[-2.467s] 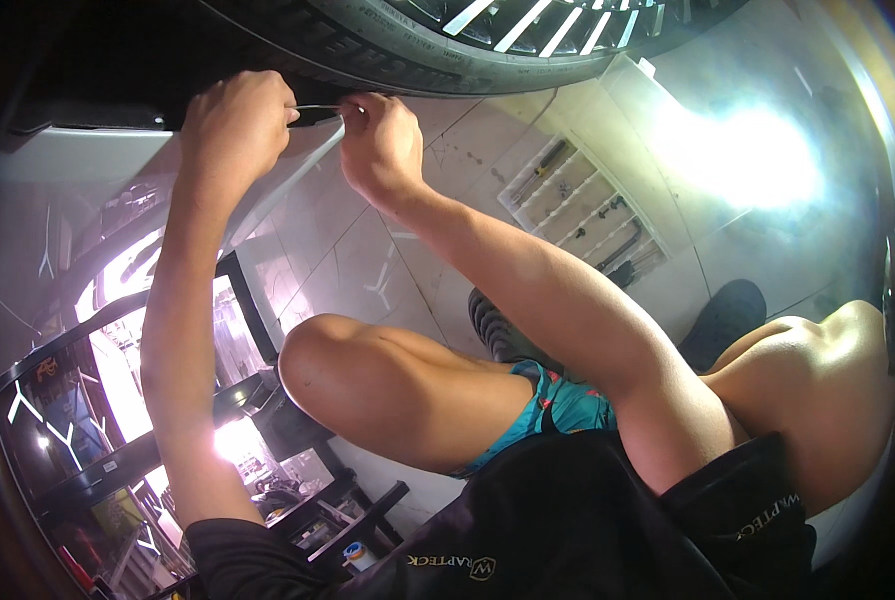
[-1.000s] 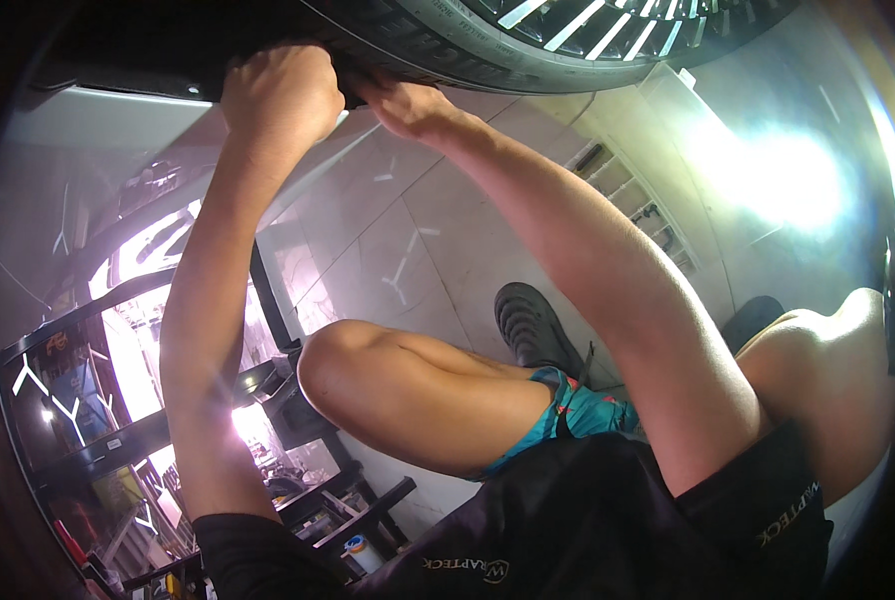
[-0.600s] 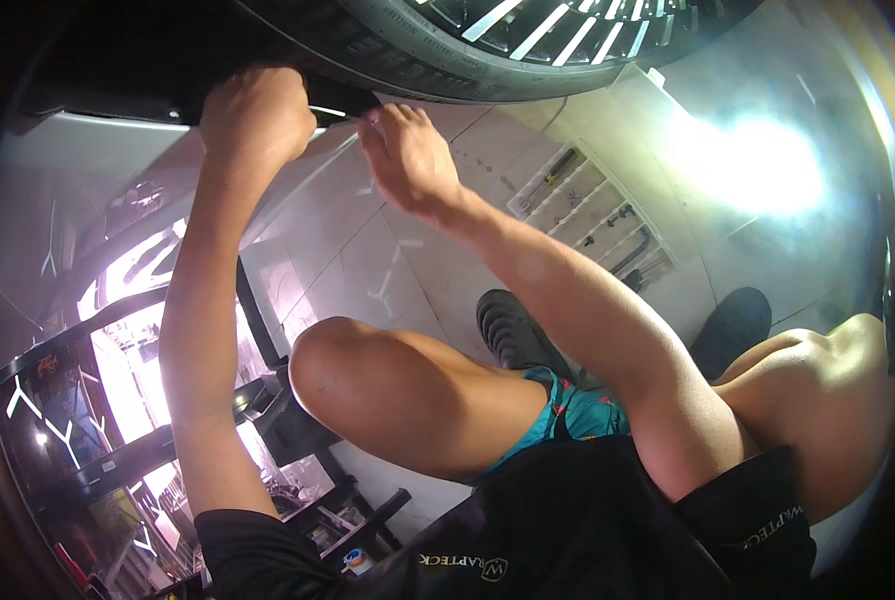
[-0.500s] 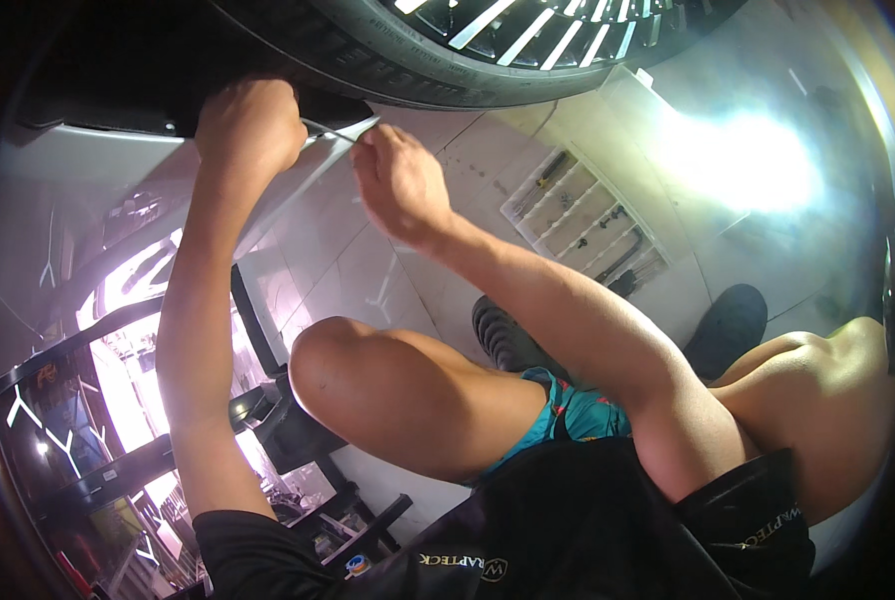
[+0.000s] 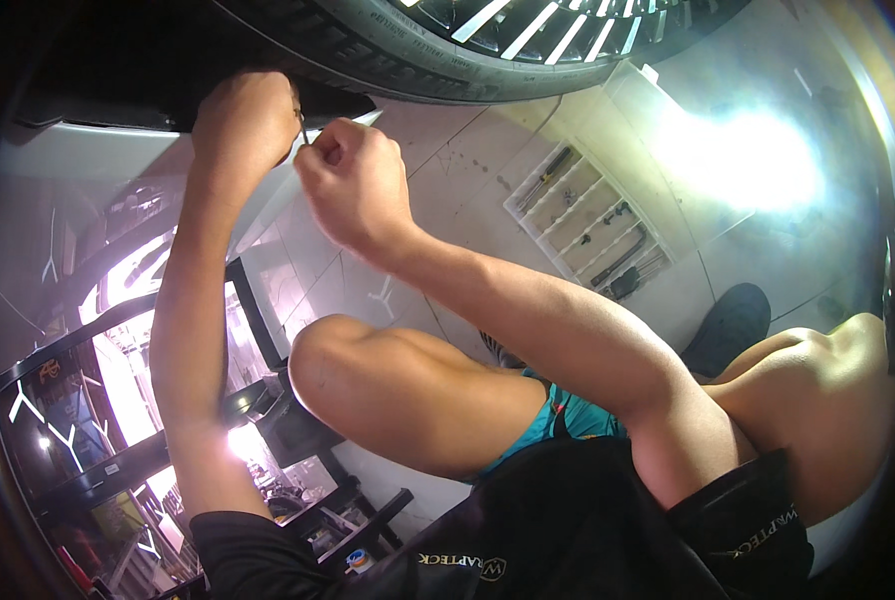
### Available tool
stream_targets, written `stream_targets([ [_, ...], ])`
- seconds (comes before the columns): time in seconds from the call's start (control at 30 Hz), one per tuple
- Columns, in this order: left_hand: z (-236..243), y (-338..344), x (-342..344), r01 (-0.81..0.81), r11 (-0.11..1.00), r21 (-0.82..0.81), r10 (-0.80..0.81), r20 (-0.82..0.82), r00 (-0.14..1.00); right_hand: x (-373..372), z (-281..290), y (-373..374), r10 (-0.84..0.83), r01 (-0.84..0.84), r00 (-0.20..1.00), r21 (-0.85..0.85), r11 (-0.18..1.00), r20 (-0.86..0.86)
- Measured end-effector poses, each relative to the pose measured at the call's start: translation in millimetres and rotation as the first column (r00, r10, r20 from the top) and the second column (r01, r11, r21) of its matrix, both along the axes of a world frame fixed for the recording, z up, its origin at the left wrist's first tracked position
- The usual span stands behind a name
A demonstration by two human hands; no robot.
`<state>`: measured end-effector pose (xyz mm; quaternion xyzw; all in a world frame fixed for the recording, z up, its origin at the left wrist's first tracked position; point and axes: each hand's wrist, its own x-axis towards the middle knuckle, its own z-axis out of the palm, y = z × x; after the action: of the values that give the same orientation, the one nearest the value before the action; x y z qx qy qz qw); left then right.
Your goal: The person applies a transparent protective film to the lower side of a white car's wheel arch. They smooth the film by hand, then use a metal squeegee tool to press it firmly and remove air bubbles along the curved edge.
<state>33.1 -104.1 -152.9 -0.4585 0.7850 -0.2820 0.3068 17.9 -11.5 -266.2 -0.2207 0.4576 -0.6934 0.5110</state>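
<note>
My left hand (image 5: 245, 118) is a closed fist at the dark lower edge of the car's wheel arch (image 5: 118, 80), its knuckles up and its fingertips hidden. Just to its right my right hand (image 5: 360, 180) is closed, thumb and fingers pinched on a thin metal rod (image 5: 304, 130). Only a short length of that rod shows between the two hands, so its full shape cannot be told. Above both hands curves the black tyre (image 5: 448, 80) of a wheel with silver spokes.
A pale divided tray (image 5: 580, 220) with several hand tools lies on the tiled floor at right. Beyond it shines a bright lamp (image 5: 748, 165). The glossy car panel (image 5: 68, 220) fills the left side. My bent knee (image 5: 333, 365) is below the hands, and a dark shoe (image 5: 733, 320) stands at right.
My right hand has swung left and slightly down, close up to my left fist. Less of the thin metal rod shows between them, now pointing more steeply. My left hand has barely moved.
</note>
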Motion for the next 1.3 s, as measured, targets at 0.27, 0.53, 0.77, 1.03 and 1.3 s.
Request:
stream_targets([
  [0.27, 1, 12, -7, -0.082, 0.996, -0.036, 0.083, 0.01, 0.997, 0, -63, -40, -0.096, -0.004, 0.891, 0.22, 0.976, 0.443],
  [0.53, -3, 11, -5, -0.017, 0.997, -0.073, 0.021, 0.055, 0.998, 17, -53, -40, -0.148, 0.112, 0.917, -0.114, 0.987, -0.371],
  [0.77, -4, 10, -2, -0.004, 0.998, -0.062, 0.009, 0.08, 0.997, 10, -52, -82, 0.016, -0.123, 0.87, -0.186, 0.975, -0.493],
  [1.03, -4, 11, -6, -0.022, 0.999, -0.047, 0.026, 0.076, 0.997, 6, -59, -86, 0.129, -0.176, 0.87, -0.056, 0.983, -0.475],
  [1.3, -2, 15, -1, -0.01, 0.999, -0.043, 0.012, 0.048, 0.999, 13, -60, -30, -0.217, 0.136, 0.776, -0.179, 0.974, -0.592],
])
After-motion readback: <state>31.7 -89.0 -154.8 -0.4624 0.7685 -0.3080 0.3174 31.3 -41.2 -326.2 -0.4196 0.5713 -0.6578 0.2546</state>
